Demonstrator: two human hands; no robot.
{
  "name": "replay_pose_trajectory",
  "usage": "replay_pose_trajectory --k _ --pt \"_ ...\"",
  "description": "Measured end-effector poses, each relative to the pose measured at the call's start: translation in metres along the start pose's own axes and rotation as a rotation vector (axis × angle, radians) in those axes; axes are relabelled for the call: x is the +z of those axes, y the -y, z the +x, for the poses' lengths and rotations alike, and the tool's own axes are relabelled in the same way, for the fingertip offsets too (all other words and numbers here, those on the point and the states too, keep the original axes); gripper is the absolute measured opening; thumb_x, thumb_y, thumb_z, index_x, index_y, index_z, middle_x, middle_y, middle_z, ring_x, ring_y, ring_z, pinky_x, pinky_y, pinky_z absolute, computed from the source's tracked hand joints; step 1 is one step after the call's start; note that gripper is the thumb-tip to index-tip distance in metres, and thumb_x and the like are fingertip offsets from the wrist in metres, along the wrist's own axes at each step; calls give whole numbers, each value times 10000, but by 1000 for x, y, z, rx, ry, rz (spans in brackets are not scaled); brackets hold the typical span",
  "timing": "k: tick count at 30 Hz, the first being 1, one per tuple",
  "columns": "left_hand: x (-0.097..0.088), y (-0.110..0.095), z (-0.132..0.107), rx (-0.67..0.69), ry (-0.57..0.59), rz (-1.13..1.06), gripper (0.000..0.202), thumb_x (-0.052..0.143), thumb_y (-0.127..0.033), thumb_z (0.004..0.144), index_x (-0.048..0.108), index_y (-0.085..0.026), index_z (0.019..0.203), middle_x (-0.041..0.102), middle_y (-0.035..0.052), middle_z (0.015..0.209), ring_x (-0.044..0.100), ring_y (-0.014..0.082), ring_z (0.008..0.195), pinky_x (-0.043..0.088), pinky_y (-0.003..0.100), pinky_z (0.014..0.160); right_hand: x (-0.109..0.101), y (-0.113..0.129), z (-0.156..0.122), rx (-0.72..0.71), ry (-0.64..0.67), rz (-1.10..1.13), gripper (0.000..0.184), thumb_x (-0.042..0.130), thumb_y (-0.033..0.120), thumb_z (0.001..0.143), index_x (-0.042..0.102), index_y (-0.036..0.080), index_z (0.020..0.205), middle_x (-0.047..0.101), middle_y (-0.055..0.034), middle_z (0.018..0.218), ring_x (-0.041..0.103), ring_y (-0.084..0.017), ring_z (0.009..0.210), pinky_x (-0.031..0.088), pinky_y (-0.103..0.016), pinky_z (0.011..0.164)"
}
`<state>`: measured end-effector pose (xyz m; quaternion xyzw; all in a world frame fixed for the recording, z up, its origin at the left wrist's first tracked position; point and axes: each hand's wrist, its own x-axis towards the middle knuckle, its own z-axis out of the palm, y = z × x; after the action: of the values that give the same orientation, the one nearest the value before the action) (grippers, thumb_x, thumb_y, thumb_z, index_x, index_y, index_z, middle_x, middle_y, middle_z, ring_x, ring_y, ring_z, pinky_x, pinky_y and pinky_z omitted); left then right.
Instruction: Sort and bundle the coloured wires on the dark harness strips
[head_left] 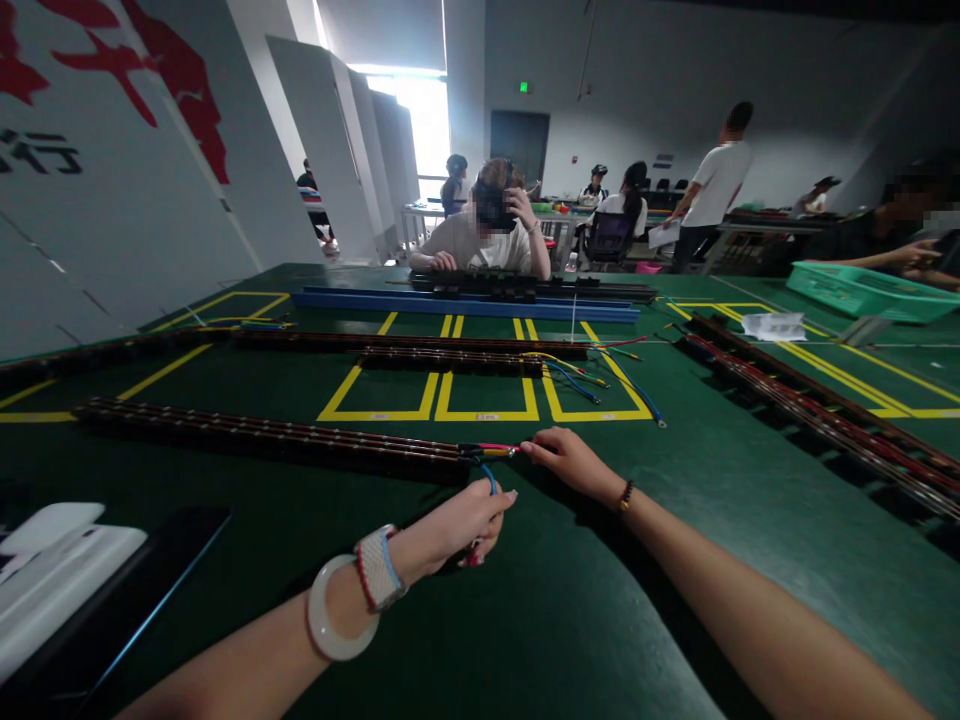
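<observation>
A long dark rail (262, 438) packed with coloured wires lies across the green table (600, 620) in front of me. At its right end several wire tips (496, 452) stick out. My right hand (570, 462) pinches those tips with its fingertips. My left hand (469, 522), with a white bangle and a woven band on the wrist, is closed around a blue wire (489, 476) that curls down from the rail's end.
Two more wire-filled rails (420, 350) lie farther back over yellow floor-style markings, another set (825, 410) runs along the right. A white and black device (67, 590) sits at the near left. A person (487, 235) sits across the table; others work behind. A green crate (870, 290) stands far right.
</observation>
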<state>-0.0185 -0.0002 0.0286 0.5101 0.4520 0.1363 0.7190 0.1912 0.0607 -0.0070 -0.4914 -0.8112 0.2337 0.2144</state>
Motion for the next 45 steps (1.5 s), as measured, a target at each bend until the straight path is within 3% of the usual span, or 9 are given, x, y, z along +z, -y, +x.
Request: replay_pose_trajectory --k 8,11,15,17,20,26,34,41,45 --pt "-13 -3 2 -74 166 140 401 433 -546 838 370 -207 634 322 -92 438 286 54 343 209 223 411 0 1 0 -38 -6 3 467 398 491 921 580 141 671 512 26 620 443 -93 597 283 -218 578" --pt "-13 -1 6 -91 191 126 430 428 -561 838 378 -196 617 389 -62 440 407 79 372 239 218 403 0 -1 0 -27 0 11 464 407 488 917 591 141 670 527 22 625 456 -97 613 295 -221 590" --pt "-8 4 10 -2 204 -176 334 572 -478 797 445 -170 829 631 46 763 663 208 734 477 328 644 1 -2 1 30 -2 106 402 453 486 891 609 142 757 570 9 691 483 -107 644 337 -221 601" --pt "-6 5 11 41 193 -299 306 602 -404 799 446 -167 913 644 109 976 665 236 869 479 417 797 0 2 1 50 -38 220 355 479 478 878 605 147 861 605 -8 791 518 -119 705 384 -226 642" --pt "-4 7 12 60 174 -376 277 608 -335 806 465 -154 959 614 150 1100 653 240 938 456 438 878 -2 16 -3 36 -153 329 316 475 448 888 580 160 964 613 -32 904 547 -139 812 427 -256 736" --pt "-2 9 12 66 134 -385 220 585 -276 822 511 -129 968 651 138 1028 655 228 924 447 430 910 -11 55 -17 -109 -351 190 253 439 385 926 599 212 1018 594 -53 1026 509 -179 1016 372 -344 932" --pt "-3 18 14 151 183 -458 236 604 -246 796 541 -132 993 669 129 988 661 240 895 433 464 924 -15 79 -31 -356 -169 236 357 306 383 970 557 231 1174 550 -67 1218 461 -186 1168 341 -365 1008" --pt "-4 16 14 150 196 -361 199 544 -250 823 588 -102 949 677 110 875 650 215 878 414 457 943 6 64 -25 -341 -118 93 431 520 379 884 449 244 1287 525 -82 1264 451 -218 1183 356 -405 1002" --pt "-5 18 15 141 192 -334 229 542 -258 830 596 -90 976 674 123 898 644 230 913 420 458 943 10 65 -26 -394 -114 34 511 541 361 876 367 237 1340 532 -95 1261 463 -219 1168 354 -415 992"
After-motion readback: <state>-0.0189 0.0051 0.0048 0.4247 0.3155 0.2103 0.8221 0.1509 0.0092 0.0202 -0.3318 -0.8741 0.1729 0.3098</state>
